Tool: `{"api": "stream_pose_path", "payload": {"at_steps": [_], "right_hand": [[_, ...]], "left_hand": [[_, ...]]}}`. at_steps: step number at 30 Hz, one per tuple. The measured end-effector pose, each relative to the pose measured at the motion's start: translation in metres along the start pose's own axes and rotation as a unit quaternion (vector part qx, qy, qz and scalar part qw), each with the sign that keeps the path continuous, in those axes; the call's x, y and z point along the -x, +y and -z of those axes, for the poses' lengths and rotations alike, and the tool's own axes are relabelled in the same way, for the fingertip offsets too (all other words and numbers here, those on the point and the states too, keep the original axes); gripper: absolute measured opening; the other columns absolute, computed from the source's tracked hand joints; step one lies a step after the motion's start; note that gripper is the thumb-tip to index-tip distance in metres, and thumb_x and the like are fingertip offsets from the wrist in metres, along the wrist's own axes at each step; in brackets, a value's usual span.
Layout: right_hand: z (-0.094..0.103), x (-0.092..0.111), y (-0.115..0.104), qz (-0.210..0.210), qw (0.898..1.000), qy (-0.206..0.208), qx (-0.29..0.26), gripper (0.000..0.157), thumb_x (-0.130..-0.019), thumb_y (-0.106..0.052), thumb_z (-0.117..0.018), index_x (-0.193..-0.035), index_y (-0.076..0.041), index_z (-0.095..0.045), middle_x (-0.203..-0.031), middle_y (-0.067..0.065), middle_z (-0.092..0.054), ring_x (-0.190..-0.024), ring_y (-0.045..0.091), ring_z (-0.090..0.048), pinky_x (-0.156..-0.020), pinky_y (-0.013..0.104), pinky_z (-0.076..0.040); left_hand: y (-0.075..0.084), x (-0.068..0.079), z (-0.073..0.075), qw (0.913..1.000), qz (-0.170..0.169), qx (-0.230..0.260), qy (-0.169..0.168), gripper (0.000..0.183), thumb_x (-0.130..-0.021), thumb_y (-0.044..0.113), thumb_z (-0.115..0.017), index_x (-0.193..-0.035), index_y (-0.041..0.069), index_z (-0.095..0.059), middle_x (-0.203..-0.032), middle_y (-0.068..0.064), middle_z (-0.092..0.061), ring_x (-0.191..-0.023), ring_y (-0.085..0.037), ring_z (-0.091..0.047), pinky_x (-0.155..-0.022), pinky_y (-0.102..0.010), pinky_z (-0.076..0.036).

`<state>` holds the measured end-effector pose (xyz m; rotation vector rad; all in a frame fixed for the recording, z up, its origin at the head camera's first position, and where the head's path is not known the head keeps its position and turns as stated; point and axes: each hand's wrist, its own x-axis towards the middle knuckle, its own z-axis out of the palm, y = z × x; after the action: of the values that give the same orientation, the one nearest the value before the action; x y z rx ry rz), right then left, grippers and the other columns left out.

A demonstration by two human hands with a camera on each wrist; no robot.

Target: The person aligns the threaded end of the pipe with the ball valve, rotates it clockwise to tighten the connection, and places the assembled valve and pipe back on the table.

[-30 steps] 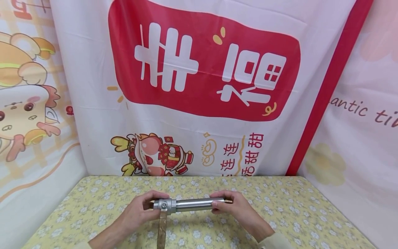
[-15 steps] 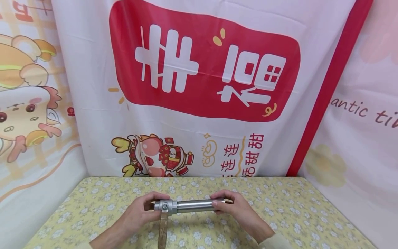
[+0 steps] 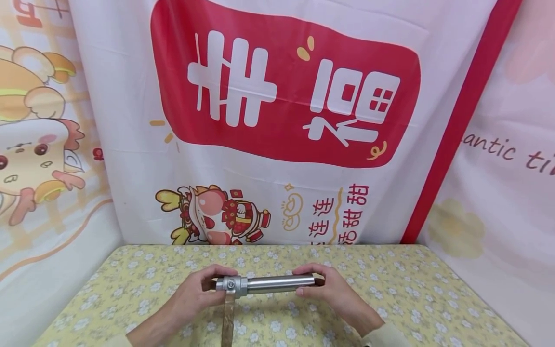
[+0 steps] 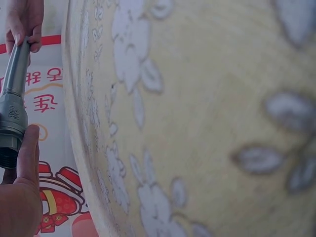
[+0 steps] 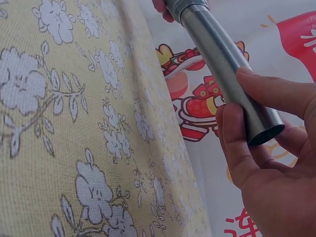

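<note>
A metal ball valve (image 3: 231, 285) and a smooth steel pipe (image 3: 279, 283) are joined end to end, lying nearly level above the table. My left hand (image 3: 193, 292) grips the valve, its fingers over the top and thumb underneath. From the valve a flat, brownish lever handle (image 3: 228, 318) points toward me. My right hand (image 3: 333, 290) holds the pipe's free end between thumb and fingers. In the right wrist view the open mouth of the pipe (image 5: 224, 64) shows between those fingers. Raised lettering marks the valve body (image 4: 13, 114) in the left wrist view.
Beneath the hands is a table with a yellow floral cloth (image 3: 277, 332). A white hanging cloth with a red printed panel (image 3: 286, 120) rises behind its far edge. Printed cloths also hang at the left (image 3: 47, 168) and right (image 3: 490, 202).
My right thumb has slid down the near side of the pipe to its lower edge, baring more of the pipe's end. My left hand and the valve stay nearly in place.
</note>
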<state>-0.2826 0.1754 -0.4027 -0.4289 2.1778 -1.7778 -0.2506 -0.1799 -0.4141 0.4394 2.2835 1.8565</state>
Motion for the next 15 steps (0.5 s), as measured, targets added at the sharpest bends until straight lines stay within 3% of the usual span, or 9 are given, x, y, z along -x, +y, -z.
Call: {"api": "stream_pose_path", "payload": {"at_steps": [15], "right_hand": [[0.0052, 0.0021, 0.0012, 0.002, 1.0, 0.009, 0.016, 0.047, -0.097, -0.019, -0.084, -0.137, -0.001, -0.069, -0.128, 0.009, -0.074, -0.106, 0.018, -0.071, -0.095, 0.04, -0.061]], "left_hand": [[0.0009, -0.005, -0.004, 1.0, -0.008, 0.0, -0.003, 0.043, -0.099, 0.013, -0.077, -0.139, 0.004, -0.068, -0.135, -0.016, -0.069, -0.113, -0.026, -0.067, -0.089, -0.034, -0.061]]}}
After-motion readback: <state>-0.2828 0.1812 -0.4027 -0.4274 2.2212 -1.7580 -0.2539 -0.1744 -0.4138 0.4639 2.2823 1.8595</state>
